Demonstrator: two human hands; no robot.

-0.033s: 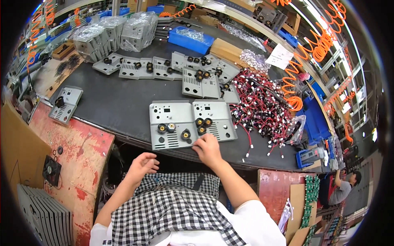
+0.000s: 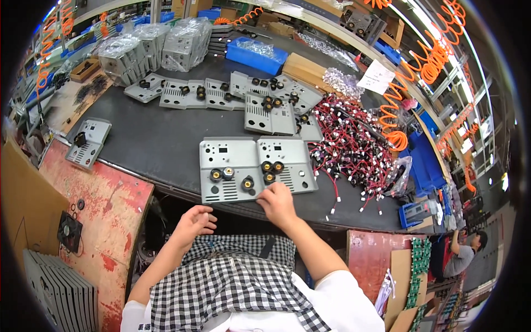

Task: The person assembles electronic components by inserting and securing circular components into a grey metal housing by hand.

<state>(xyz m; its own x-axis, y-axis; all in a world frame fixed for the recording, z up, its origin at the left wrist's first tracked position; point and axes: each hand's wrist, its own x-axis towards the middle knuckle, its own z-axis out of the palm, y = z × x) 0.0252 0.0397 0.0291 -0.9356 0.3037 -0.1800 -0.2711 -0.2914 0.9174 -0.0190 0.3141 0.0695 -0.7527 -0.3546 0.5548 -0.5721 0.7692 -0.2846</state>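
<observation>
Two grey metal panels lie side by side near the table's front edge, a left panel [image 2: 227,192] and a right panel [image 2: 298,171]. Both have slots, holes and a raised back part. Black round fittings with brass-coloured centres [image 2: 247,183] rest on them, in a loose row on the left one and in a cluster on the right one. My right hand [image 2: 279,206] has its fingers closed at the panels' near edge, where the two meet; its fingertips are partly hidden. Held in front of the table edge, my left hand [image 2: 194,222] is empty, its fingers loosely bent and apart.
More panels with fittings [image 2: 271,113] stand behind, and one panel [image 2: 90,142] lies far left. A heap of red and black wires [image 2: 354,144] fills the right. Plastic-wrapped stacks [image 2: 187,44] and a blue bin [image 2: 255,55] are at the back. Orange coiled hoses [image 2: 395,138] hang at right.
The two front panels have slid slightly to the left and toward me, with my right hand moving along at their edge. My left hand has hardly moved.
</observation>
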